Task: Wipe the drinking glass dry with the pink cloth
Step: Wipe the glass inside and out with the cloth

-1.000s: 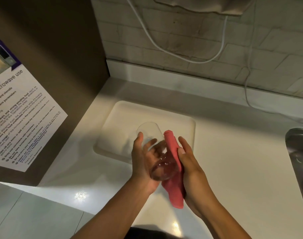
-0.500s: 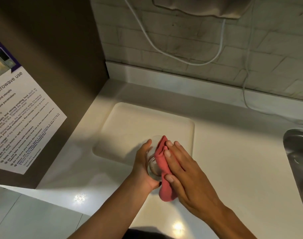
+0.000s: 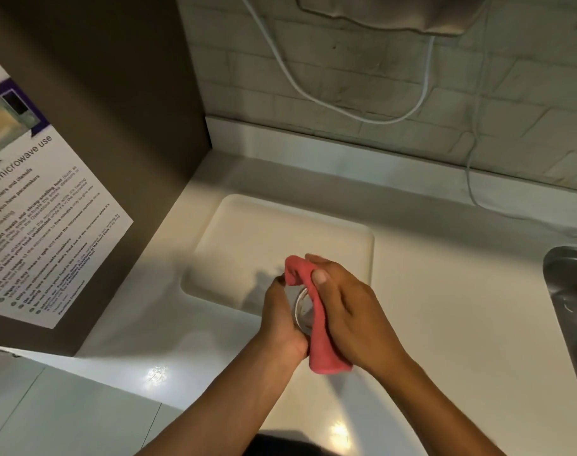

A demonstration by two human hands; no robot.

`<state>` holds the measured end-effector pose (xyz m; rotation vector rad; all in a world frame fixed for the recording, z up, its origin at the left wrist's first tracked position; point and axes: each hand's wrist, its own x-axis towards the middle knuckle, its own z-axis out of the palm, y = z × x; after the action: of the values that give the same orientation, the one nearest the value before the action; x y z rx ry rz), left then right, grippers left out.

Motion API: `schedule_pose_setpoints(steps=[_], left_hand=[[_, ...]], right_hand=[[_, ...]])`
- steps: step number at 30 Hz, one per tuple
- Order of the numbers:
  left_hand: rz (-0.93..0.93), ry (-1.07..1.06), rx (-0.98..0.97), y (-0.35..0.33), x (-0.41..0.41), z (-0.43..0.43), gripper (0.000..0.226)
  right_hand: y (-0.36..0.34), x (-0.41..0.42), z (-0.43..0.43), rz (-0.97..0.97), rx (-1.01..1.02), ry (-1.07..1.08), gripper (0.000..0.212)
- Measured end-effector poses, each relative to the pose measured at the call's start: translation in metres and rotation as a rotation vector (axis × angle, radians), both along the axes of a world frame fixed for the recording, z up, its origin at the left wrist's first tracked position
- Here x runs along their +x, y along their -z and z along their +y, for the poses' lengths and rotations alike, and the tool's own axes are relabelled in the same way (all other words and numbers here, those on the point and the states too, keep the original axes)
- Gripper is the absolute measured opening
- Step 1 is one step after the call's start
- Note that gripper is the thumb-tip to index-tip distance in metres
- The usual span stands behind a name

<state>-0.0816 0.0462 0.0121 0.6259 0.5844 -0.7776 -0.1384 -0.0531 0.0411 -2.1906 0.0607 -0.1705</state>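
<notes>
The left hand [image 3: 282, 319] wraps its fingers [image 3: 278, 282] round the drinking glass [image 3: 302, 312], held above the bench [image 3: 445, 324] with its round end facing up toward the camera, probably so the wall can be turned against the wipe. Most of the glass is hidden between the two palms. The right hand [image 3: 349, 311] grips the pink cloth [image 3: 316, 327], thumb and fingers [image 3: 320, 277] clamping it over the far side of the glass; the loose tail hangs below the wrists. Beyond the fingertips lies a white tray [image 3: 247, 235]. I judge the wiping under way, not finished.
</notes>
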Motion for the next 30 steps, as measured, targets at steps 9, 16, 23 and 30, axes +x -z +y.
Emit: schedule_pose_setpoints(steps=[9,16,23,30], left_hand=[[0.12,0.041,0.083,-0.005,0.002,-0.007,0.067],[0.089,0.086,0.111,-0.004,-0.004,-0.007,0.046],[0.095,-0.024,0.105,0.002,0.002,-0.004,0.065],[0.132,0.005,0.065,0.01,-0.002,-0.01,0.056]], right_hand=[[0.017,-0.015,0.008,-0.296,-0.281,0.161,0.056],[0.012,-0.007,-0.013,-0.373,-0.372,-0.156,0.047],[0.022,-0.012,0.009,-0.15,0.109,0.225,0.06],[0.029,-0.008,-0.005,-0.372,-0.26,-0.051,0.05]])
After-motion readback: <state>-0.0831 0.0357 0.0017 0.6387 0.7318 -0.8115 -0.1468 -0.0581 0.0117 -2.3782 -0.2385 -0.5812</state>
